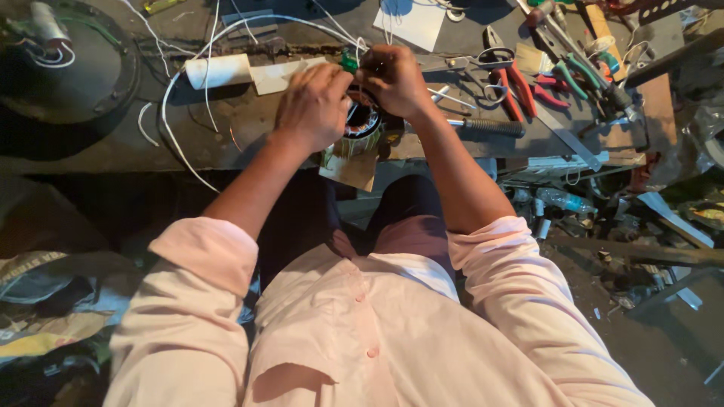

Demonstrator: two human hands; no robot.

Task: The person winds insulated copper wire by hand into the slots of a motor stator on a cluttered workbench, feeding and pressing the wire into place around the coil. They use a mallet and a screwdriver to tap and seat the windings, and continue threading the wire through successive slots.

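A round motor stator [362,128] with copper windings sits at the front edge of the workbench [90,151]. My left hand [313,105] rests on its left side, fingers curled over the top. My right hand [396,79] is closed above it, pinching thin wires and a small green piece [348,60]. White wires [226,34] loop away from the stator across the bench. Most of the stator is hidden under both hands.
A white paper roll [219,71] lies left of the hands. Red-handled pliers [513,87], scissors [490,64], a black-handled screwdriver [490,128] and other tools lie to the right. A dark round casing [68,68] sits far left. Scrap and bottles lie on the floor at right.
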